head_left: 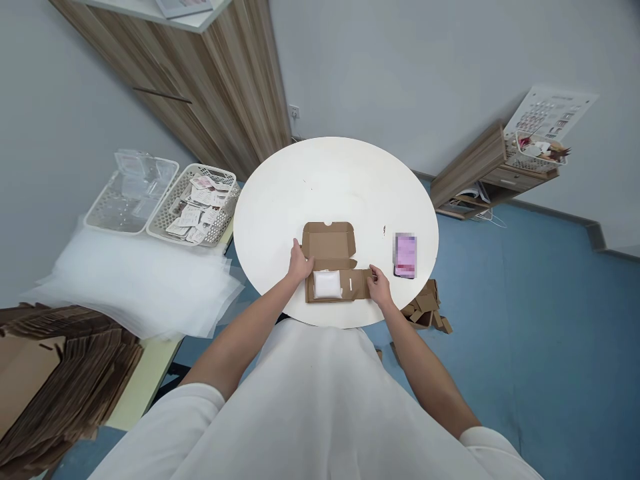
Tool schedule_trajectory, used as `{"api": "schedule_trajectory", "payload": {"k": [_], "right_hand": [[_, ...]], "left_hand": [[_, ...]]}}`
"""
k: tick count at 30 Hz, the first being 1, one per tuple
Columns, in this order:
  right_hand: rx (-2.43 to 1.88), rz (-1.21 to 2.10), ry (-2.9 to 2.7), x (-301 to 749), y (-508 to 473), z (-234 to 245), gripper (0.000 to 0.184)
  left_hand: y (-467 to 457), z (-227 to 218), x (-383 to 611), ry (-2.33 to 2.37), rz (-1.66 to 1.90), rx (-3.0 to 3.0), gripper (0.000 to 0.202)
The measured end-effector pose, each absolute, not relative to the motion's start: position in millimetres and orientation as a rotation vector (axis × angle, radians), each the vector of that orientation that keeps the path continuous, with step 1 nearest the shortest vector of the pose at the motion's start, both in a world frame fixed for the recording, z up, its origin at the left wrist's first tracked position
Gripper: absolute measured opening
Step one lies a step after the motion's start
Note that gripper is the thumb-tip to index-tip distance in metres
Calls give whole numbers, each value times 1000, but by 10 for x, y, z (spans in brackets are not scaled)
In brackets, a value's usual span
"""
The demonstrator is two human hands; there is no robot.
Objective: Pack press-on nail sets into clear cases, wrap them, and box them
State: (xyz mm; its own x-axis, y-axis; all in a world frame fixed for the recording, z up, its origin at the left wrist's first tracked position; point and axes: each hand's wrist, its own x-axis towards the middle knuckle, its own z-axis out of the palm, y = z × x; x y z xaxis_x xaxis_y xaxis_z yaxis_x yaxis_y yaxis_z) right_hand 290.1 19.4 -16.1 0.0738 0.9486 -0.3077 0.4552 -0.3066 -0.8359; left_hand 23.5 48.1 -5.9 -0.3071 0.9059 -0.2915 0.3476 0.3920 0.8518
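Near side of the white table: left hand grips the open carton at left; right hand pinches the flap right of 1 white packet. Folding seems underway, calling for square creases.

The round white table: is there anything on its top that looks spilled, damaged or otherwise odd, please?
Yes: a small reddish-brown mark shows right of the open brown cardboard box, and tiny dark specks show farther back. They look odd against the plain white tabletop; I cannot tell stain from scrap.
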Motion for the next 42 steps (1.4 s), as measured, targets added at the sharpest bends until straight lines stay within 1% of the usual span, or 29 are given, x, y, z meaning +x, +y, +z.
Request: {"api": "schedule_trajectory", "payload": {"k": [3, 5, 7, 9, 12, 15, 17, 19, 23, 25, 29, 33, 38, 40, 42], "right_hand": [[-1797, 1209, -1312, 2902, 175, -175, 48], [-1774, 1253, -1258, 2900, 162, -173, 47], [-1750, 1294, -1217, 2894, 153, -159, 42], [-1724, 1324, -1196, 2883, 148, -134, 37], [-1686, 1344, -1189, 2864, 143, -89, 32], [-1693, 1353, -1205, 2847, 130, -50, 35], [-1725, 1369, -1221, 2838, 115, -32, 38], [-1750, 1389, -1232, 2829, 100, -25, 39], [-1758, 1425, -1255, 2818, 84, -41, 39], [-1759, 1433, -1246, 2813, 85, -52, 40], [-1779, 1423, -1208, 2790, 93, -38, 42], [-1810, 1416, -1216, 2762, 68, 14, 45], [-1950, 1365, -1167, 2787, -115, 47, 56], [-1987, 1392, -1219, 2795, -216, 33, 64], [-2006, 1419, -1301, 2788, -300, 6, 67]], "left_hand": [[462, 42, 316, 1915, 853, 1306, 82], [461, 116, 400, 1850, 833, 1560, 71], [464, 166, 516, 1650, 754, 1806, 56], [465, 182, 658, 1417, 629, 1965, 47], [471, 157, 875, 1247, 467, 2054, 53], [480, 125, 1015, 1252, 241, 2107, 62], [484, 115, 1049, 1248, 79, 2146, 66], [483, 114, 1054, 1239, -8, 2164, 68], [490, 123, 1074, 1285, -26, 2149, 73], [505, 127, 1107, 1322, -32, 2140, 69], [513, 115, 1148, 1335, 46, 2090, 54], [421, 95, 1083, 1308, 183, 2037, 52], [271, 99, 1004, 1251, 246, 2039, 53], [245, 110, 1007, 1259, 271, 2030, 50], [240, 129, 1011, 1262, 283, 2018, 46]]}}
